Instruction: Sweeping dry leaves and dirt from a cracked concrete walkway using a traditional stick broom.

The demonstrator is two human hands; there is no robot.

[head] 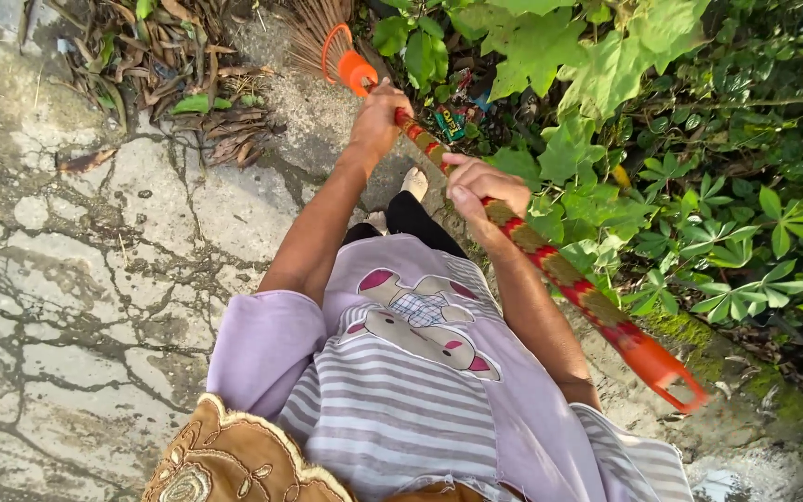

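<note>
A view straight down a person's own body shows 2 bare hands gripping a broom (pixel 550 265) held slantwise across the front of a purple striped shirt (pixel 420 390). The left hand (pixel 378 116) is closed around the handle just behind the orange collar (pixel 357 70), where the brown bristles (pixel 313 33) fan out beyond it. The right hand (pixel 485 186) is wrapped around the woven red-and-yellow shaft nearer the body, with the orange end cap (pixel 666 367) trailing behind it. The broom looks light and stiff along the handle, springy at the bristles; the woven wrap should give sure grip. Dry leaves (pixel 192 93) lie ahead of the left hand on cracked concrete (pixel 76 279).
</note>
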